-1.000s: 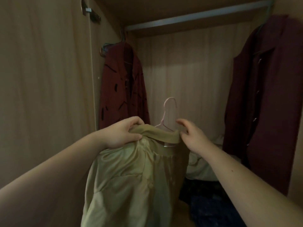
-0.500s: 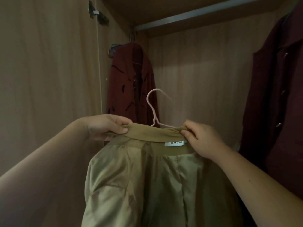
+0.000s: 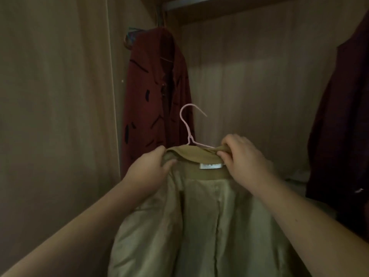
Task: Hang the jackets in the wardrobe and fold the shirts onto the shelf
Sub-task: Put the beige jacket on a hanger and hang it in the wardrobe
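Observation:
I hold an olive-tan jacket [image 3: 209,226] with a shiny lining in front of me, inside the wardrobe. A pink wire hanger [image 3: 188,126] sits in its collar, hook sticking up. My left hand [image 3: 149,168] grips the left end of the collar. My right hand [image 3: 243,160] pinches the right end of the collar over the hanger's shoulder. A white label shows under the collar between my hands. The hanging rail [image 3: 187,2] runs along the top, well above the hook.
A dark red jacket with black marks [image 3: 157,90] hangs at the rail's left end. A maroon coat [image 3: 343,126] hangs at the right edge. The wardrobe's side wall [image 3: 56,96] is on the left, the back panel behind. Pale cloth lies low at the back right.
The jacket and hanger have risen and moved deeper into the wardrobe. My hands have shifted along the collar, the right one now curled over its top edge.

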Tool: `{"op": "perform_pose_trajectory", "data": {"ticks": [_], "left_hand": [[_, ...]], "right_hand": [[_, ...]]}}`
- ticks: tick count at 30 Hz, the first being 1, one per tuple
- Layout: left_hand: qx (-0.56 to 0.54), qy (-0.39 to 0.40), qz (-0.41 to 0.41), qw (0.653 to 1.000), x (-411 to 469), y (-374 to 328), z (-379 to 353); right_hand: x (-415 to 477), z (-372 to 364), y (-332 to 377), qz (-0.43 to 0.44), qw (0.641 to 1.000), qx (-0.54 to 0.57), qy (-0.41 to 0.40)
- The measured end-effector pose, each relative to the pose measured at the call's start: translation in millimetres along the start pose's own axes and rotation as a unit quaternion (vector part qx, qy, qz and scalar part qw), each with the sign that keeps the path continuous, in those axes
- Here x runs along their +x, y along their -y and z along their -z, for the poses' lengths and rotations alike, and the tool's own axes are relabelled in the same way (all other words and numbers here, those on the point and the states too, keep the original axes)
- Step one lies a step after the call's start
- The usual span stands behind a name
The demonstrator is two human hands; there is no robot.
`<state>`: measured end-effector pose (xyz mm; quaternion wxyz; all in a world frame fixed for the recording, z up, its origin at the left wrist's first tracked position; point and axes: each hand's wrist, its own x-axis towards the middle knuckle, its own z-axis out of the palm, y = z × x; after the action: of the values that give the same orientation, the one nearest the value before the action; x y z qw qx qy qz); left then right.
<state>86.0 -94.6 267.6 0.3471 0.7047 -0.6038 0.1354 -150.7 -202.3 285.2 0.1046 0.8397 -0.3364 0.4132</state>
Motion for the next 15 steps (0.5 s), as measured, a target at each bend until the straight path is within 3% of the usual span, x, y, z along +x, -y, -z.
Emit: {"op": "perform_pose_trajectory", "data": {"ticks": [3, 7, 12, 15], "left_hand": [[-0.090, 0.018, -0.028, 0.995, 27.3, 25.4, 2.2], [-0.142, 0.047, -0.071, 0.986, 58.6, 49.5, 6.7], [-0.155, 0.108, -0.101, 0.977, 85.6, 47.0, 5.2], [-0.165, 0.170, -0.134, 0.962, 94.1, 40.4, 5.2]], "right_hand": [[17.1, -1.1, -18.9, -0.020, 0.996, 0.054, 0.061], [33.9, 3.4, -32.8, -0.101, 0.969, 0.034, 0.223], [50.8, -14.8, -22.8, -0.018, 0.983, -0.122, 0.135], [50.5, -21.7, -23.3, -0.007, 0.987, -0.141, 0.078]]}}
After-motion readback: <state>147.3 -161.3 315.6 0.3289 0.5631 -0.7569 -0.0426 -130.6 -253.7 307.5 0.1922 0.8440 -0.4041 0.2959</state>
